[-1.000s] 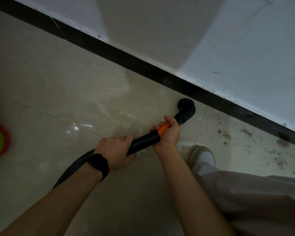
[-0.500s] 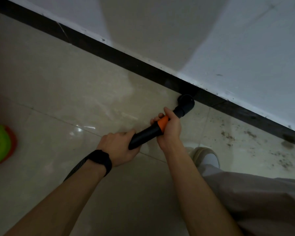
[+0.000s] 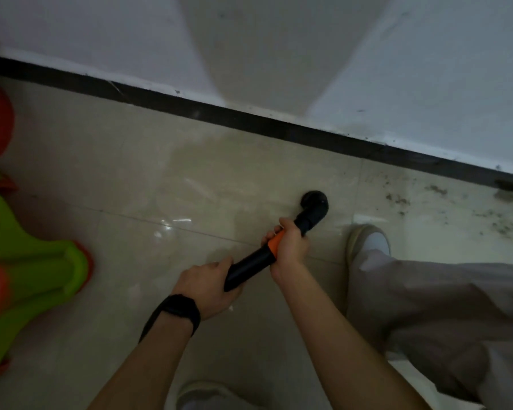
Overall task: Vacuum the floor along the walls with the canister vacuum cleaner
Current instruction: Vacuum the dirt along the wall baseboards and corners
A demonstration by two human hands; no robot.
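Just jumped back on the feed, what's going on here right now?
A person is vacuuming along a wall. The left hand grips the rear of the black vacuum wand, and the right hand grips it at its orange collar. The elbow nozzle is down at the tile floor, apart from the black baseboard. Scattered dirt lies to the right by the baseboard, not yet reached. A green plastic toy stands at the left.

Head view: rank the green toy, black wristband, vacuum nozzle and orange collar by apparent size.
1. Green toy, largest, though cut off by the frame edge.
2. Black wristband and vacuum nozzle: roughly alike; the wristband sits nearer the camera, so unranked.
3. Orange collar, smallest, partly covered by the right hand.
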